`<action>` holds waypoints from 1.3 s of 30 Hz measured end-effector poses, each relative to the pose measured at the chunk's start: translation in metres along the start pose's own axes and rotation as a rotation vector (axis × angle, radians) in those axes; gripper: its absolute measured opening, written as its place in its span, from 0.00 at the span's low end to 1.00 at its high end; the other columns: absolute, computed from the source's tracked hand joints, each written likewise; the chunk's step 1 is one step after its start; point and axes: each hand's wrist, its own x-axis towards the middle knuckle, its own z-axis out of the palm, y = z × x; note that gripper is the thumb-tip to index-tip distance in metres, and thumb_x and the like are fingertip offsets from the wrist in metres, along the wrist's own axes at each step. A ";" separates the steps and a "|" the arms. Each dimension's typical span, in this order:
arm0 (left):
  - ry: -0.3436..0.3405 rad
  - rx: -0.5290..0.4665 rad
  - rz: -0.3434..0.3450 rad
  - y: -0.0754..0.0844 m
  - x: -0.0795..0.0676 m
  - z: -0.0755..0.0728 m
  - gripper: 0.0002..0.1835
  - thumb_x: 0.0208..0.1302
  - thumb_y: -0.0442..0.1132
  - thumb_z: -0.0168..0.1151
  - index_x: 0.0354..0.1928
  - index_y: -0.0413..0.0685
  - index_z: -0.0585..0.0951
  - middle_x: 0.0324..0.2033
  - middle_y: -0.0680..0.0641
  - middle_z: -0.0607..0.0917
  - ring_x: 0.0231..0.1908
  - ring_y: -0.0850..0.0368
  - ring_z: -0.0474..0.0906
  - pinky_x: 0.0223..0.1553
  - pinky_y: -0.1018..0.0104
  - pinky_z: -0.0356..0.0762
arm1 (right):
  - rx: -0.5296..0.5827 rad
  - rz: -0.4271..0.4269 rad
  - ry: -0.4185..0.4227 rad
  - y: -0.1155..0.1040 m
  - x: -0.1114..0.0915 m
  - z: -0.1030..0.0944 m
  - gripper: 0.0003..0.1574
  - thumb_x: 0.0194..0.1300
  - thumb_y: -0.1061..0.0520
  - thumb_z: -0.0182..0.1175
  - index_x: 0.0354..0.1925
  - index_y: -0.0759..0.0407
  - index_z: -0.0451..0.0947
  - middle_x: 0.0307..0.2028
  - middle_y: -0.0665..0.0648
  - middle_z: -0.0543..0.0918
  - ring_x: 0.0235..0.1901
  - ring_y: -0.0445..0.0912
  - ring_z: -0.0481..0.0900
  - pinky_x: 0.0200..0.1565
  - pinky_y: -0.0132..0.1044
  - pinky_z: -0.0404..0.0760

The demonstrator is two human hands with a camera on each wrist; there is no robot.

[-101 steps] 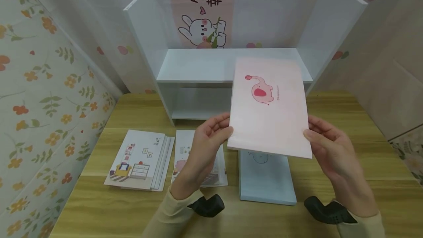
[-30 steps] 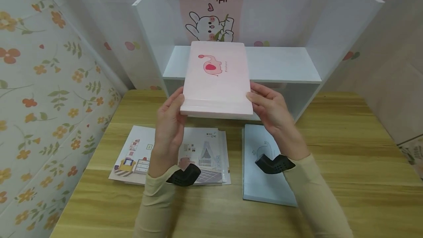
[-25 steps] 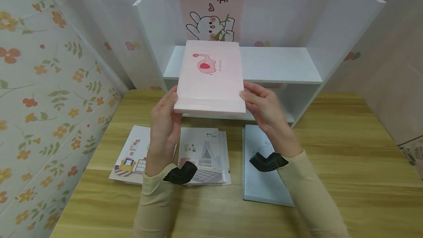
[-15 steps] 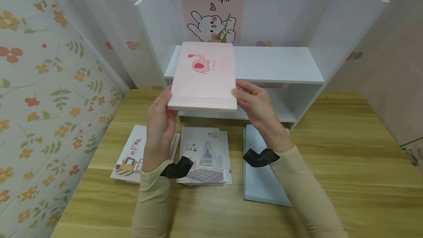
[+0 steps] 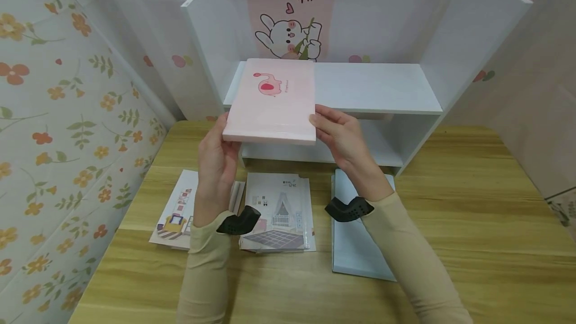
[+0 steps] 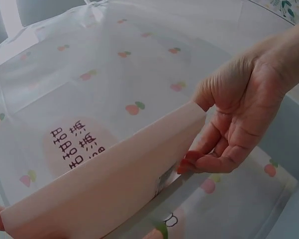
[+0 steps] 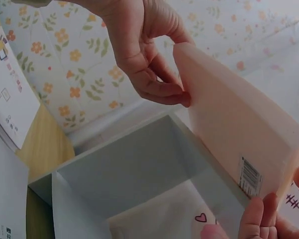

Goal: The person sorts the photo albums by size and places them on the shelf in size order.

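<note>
A thick pink notebook [image 5: 275,109] with an elephant on its cover is held level between both hands. My left hand [image 5: 216,166] grips its left edge near the front corner. Opposite, my right hand [image 5: 343,139] pinches the right edge, thumb on top. The notebook's far part overlaps the left side of the white shelf's upper board [image 5: 373,84] in the head view. A barcode label [image 7: 250,178] shows on its underside in the right wrist view, close to the right fingers. In the left wrist view, the right hand [image 6: 249,109] is at the notebook's far end.
On the wooden table [image 5: 486,224] lie illustrated booklets [image 5: 173,214] at left, another stack [image 5: 280,216] at centre and a light-blue notebook [image 5: 360,249] under the right forearm. Tall side panels [image 5: 468,39] flank the shelf. A patterned curtain [image 5: 67,129] hangs at left.
Both hands have carried the pink notebook from above the blue notebook leftward and forward to the shelf's upper left. Over the last half second it has shifted slightly farther left.
</note>
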 end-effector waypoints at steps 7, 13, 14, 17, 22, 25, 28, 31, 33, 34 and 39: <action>-0.153 0.003 0.059 -0.001 -0.001 -0.008 0.21 0.67 0.36 0.48 0.60 0.33 0.67 0.59 0.39 0.68 0.53 0.50 0.69 0.56 0.65 0.68 | -0.041 -0.008 -0.120 0.003 -0.005 -0.006 0.30 0.65 0.64 0.56 0.64 0.68 0.64 0.58 0.62 0.72 0.46 0.46 0.76 0.47 0.31 0.78; -0.219 0.016 0.127 -0.005 -0.001 -0.014 0.24 0.64 0.26 0.46 0.62 0.25 0.65 0.62 0.38 0.68 0.54 0.50 0.70 0.59 0.63 0.65 | -0.136 -0.161 -0.342 0.009 -0.013 -0.010 0.46 0.57 0.72 0.59 0.70 0.64 0.52 0.60 0.63 0.66 0.46 0.46 0.78 0.49 0.33 0.77; -0.213 0.017 0.131 -0.005 -0.002 -0.014 0.23 0.64 0.24 0.46 0.62 0.25 0.65 0.62 0.38 0.68 0.55 0.50 0.70 0.60 0.62 0.65 | -0.154 -0.182 -0.353 0.009 -0.014 -0.009 0.48 0.56 0.73 0.60 0.71 0.63 0.51 0.60 0.62 0.65 0.46 0.46 0.79 0.49 0.33 0.77; -0.186 0.014 0.132 -0.006 -0.002 -0.013 0.23 0.64 0.22 0.48 0.61 0.25 0.66 0.62 0.38 0.68 0.55 0.49 0.70 0.60 0.61 0.66 | -0.193 -0.216 -0.327 0.010 -0.014 -0.007 0.50 0.54 0.74 0.61 0.71 0.63 0.51 0.60 0.61 0.66 0.45 0.44 0.79 0.47 0.33 0.78; -0.129 0.046 0.124 -0.007 0.000 -0.010 0.24 0.64 0.22 0.49 0.62 0.27 0.65 0.60 0.39 0.69 0.54 0.50 0.71 0.59 0.62 0.67 | -0.231 -0.252 -0.234 0.010 -0.013 -0.004 0.44 0.55 0.75 0.60 0.68 0.67 0.56 0.59 0.63 0.70 0.42 0.42 0.79 0.45 0.31 0.79; -0.110 0.067 0.121 -0.008 0.002 -0.009 0.24 0.64 0.23 0.50 0.63 0.29 0.65 0.60 0.40 0.70 0.53 0.51 0.71 0.59 0.62 0.68 | -0.261 -0.272 -0.187 0.010 -0.012 -0.003 0.42 0.55 0.74 0.61 0.66 0.68 0.60 0.56 0.65 0.73 0.40 0.41 0.79 0.43 0.29 0.79; -0.095 0.074 0.118 -0.010 0.003 -0.007 0.25 0.64 0.23 0.51 0.63 0.31 0.66 0.60 0.40 0.71 0.53 0.51 0.72 0.57 0.63 0.69 | -0.285 -0.277 -0.146 0.010 -0.011 -0.003 0.39 0.55 0.73 0.62 0.64 0.69 0.63 0.54 0.67 0.75 0.39 0.40 0.79 0.43 0.28 0.79; -0.079 0.075 0.117 -0.011 0.004 -0.007 0.24 0.63 0.23 0.52 0.63 0.31 0.67 0.59 0.41 0.72 0.51 0.52 0.73 0.56 0.64 0.71 | -0.307 -0.285 -0.117 0.010 -0.010 -0.002 0.38 0.55 0.72 0.63 0.63 0.70 0.64 0.52 0.68 0.77 0.39 0.39 0.79 0.44 0.29 0.78; -0.073 0.079 0.117 -0.012 0.005 -0.006 0.24 0.63 0.24 0.53 0.62 0.31 0.68 0.59 0.41 0.72 0.51 0.52 0.73 0.56 0.64 0.71 | -0.326 -0.298 -0.103 0.010 -0.009 -0.002 0.36 0.55 0.72 0.63 0.63 0.70 0.65 0.51 0.67 0.78 0.40 0.39 0.80 0.45 0.29 0.78; -0.070 0.082 0.118 -0.012 0.005 -0.006 0.24 0.63 0.24 0.53 0.62 0.32 0.68 0.59 0.41 0.72 0.51 0.52 0.73 0.56 0.64 0.71 | -0.337 -0.306 -0.096 0.010 -0.008 -0.002 0.36 0.56 0.71 0.63 0.62 0.70 0.66 0.51 0.67 0.78 0.41 0.39 0.80 0.46 0.30 0.78; -0.063 0.096 0.121 -0.013 0.006 -0.005 0.24 0.63 0.24 0.54 0.62 0.32 0.69 0.59 0.42 0.73 0.52 0.51 0.73 0.56 0.64 0.71 | -0.365 -0.335 -0.072 0.012 -0.006 -0.004 0.33 0.57 0.69 0.64 0.61 0.70 0.68 0.51 0.65 0.79 0.41 0.40 0.80 0.48 0.32 0.77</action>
